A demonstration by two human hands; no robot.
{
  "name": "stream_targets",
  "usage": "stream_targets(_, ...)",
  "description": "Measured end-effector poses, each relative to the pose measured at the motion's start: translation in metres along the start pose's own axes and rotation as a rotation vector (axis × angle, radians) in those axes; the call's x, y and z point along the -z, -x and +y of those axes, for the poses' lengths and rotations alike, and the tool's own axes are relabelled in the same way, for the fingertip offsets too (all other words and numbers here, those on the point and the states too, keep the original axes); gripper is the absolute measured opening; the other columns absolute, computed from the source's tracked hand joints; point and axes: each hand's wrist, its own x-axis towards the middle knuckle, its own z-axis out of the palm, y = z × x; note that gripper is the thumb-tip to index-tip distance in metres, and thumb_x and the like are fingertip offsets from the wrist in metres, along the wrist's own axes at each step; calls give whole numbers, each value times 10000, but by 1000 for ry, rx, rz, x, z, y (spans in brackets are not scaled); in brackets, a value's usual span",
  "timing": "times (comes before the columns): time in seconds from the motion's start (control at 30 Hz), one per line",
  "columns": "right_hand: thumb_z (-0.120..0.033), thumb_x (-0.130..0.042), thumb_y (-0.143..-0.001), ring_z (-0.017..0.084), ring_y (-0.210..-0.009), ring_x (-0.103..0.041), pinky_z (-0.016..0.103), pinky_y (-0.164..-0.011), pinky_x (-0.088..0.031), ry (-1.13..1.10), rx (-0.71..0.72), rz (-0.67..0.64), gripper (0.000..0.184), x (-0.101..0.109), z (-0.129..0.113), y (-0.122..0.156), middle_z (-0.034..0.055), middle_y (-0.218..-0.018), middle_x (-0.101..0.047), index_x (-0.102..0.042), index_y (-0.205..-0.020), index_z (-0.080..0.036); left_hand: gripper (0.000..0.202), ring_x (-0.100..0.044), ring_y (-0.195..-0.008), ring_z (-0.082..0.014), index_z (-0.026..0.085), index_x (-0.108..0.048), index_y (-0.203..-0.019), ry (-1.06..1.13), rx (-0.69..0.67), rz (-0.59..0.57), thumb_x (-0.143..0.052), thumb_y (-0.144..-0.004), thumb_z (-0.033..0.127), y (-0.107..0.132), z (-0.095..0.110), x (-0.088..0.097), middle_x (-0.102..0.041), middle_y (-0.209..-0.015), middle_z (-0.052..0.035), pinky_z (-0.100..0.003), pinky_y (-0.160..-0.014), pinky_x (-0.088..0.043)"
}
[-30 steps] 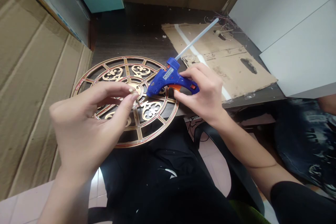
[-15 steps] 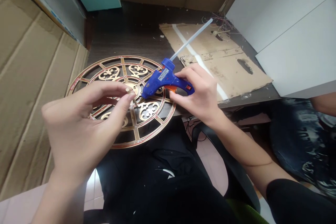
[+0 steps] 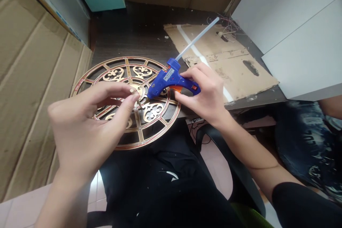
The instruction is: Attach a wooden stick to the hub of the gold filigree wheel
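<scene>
My right hand (image 3: 204, 94) is closed around the handle of a blue glue gun (image 3: 167, 79) with an orange trigger. A long translucent glue stick (image 3: 197, 38) juts from its back end, and its nozzle points down and left. Between thumb and forefinger, my left hand (image 3: 98, 117) pinches a thin wooden stick (image 3: 138, 102), its lower part close to the nozzle. Whether nozzle and stick touch, I cannot tell. Below both hands lies a round gold-and-red openwork wheel (image 3: 140, 135) with scroll ornaments, partly over the table edge. My left hand hides part of it.
A worn cardboard sheet (image 3: 240, 67) lies right on the dark table (image 3: 149, 17), with tangled wires (image 3: 229, 25) at its far corner. Corrugated cardboard (image 3: 34, 78) stands at left, a white cabinet (image 3: 294, 25) at right. Another person's patterned clothing (image 3: 307, 142) shows at far right.
The whole view has shifted slightly, with things appearing a little further right. Both hands keep their grips, and the glue gun and stick stay close together.
</scene>
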Motion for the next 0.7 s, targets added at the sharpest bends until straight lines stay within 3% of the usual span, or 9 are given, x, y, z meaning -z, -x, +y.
stream_targets(0.23, -191, -708, -793, 219, -857, -621, 373, -737, -513, 1, -6, 4, 193, -2, 0, 0, 36, -944, -662, -644, -972, -221, 140, -719, -740, -83, 246, -799, -919, 8, -4, -1, -835, -797, 186, 0, -1, 1, -807, -865, 66, -180, -753, -595)
stream_targets(0.5, -228, -744, -777, 206, -839, -607, 342, -718, -479, -24, -32, 4, 194, 0, -2, -2, 30, -925, -654, -647, -945, -209, 109, -750, -777, -146, 316, -785, -945, -32, 26, -28, -790, -850, 264, 1, -1, 3, -804, -892, 75, -292, -767, -624)
stream_targets(0.7, -253, -791, -759, 195, -828, -601, 325, -729, -472, -48, -69, -47, 228, 1, -5, -3, 34, -919, -640, -657, -931, -185, 78, -748, -806, -137, 276, -775, -973, -77, 58, -90, -750, -898, 272, 0, 3, 6, -800, -939, 83, -291, -778, -611)
